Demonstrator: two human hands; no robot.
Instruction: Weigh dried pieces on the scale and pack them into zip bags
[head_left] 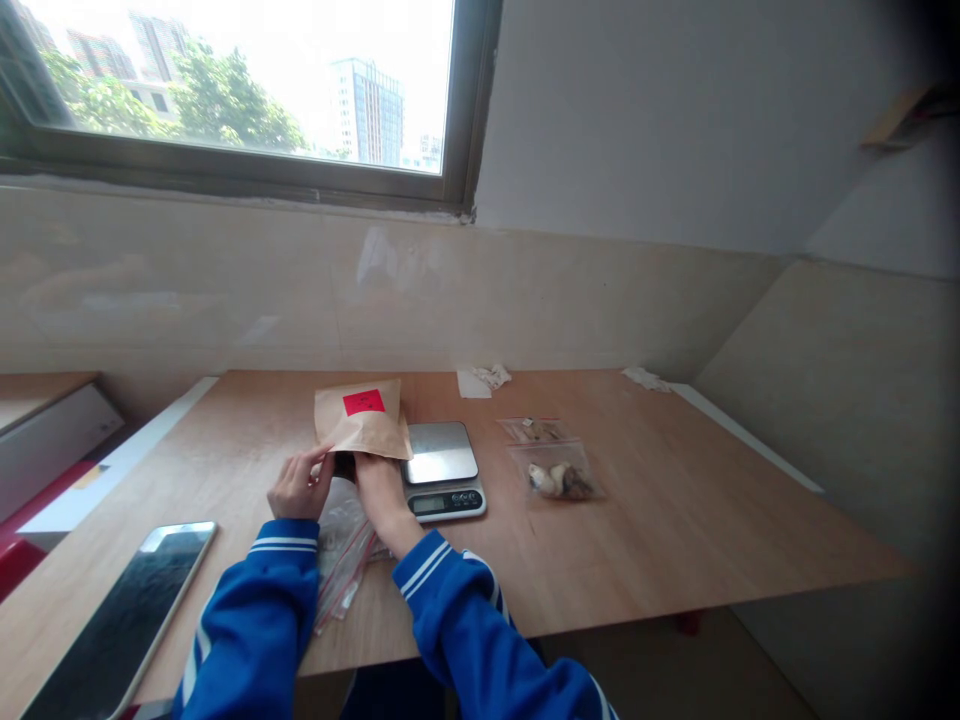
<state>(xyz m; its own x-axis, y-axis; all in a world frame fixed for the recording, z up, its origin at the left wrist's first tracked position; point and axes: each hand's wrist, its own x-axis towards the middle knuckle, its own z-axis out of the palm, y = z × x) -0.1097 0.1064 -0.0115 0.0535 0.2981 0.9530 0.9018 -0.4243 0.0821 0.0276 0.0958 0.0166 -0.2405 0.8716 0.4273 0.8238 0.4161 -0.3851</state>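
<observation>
A brown paper bag [362,420] with a red label lies on the wooden table [660,520] in front of me. My left hand [298,485] pinches the bag's near left edge. My right hand [379,485] reaches into the bag's open mouth, its fingers hidden inside. Empty clear zip bags with red seals [341,560] lie under my forearms. A small digital kitchen scale [441,468] stands just right of the bag with nothing on its steel plate.
Two clear zip bags [556,470] with small pale and brown pieces lie right of the scale. A tablet with a dark screen [127,610] rests at the near left. Crumpled white paper [481,378] sits by the tiled wall; more white scraps [645,378] at the far right.
</observation>
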